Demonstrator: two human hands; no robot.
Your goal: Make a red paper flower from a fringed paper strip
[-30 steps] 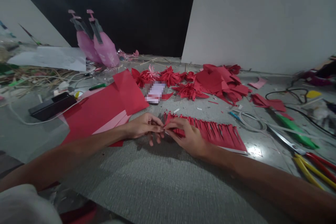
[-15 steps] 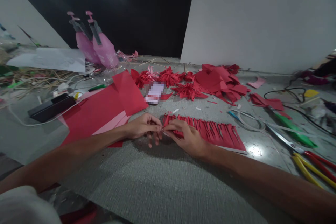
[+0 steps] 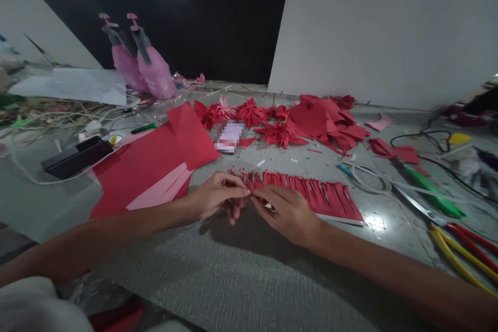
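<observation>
Paper fringe, red, one: lying before me on the grey mat, left end at my fingertips. Left hand: thumb and finger pinched narrow on that end. Right hand: likewise pinched there, tips meeting the left's. Red sheets: near my left forearm. Paper flowers, red: beyond my hands. Scissors, open: right of the fringe.

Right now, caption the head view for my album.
Hands pinch one end of a fringed red paper strip, paper flowers beyond.
</observation>
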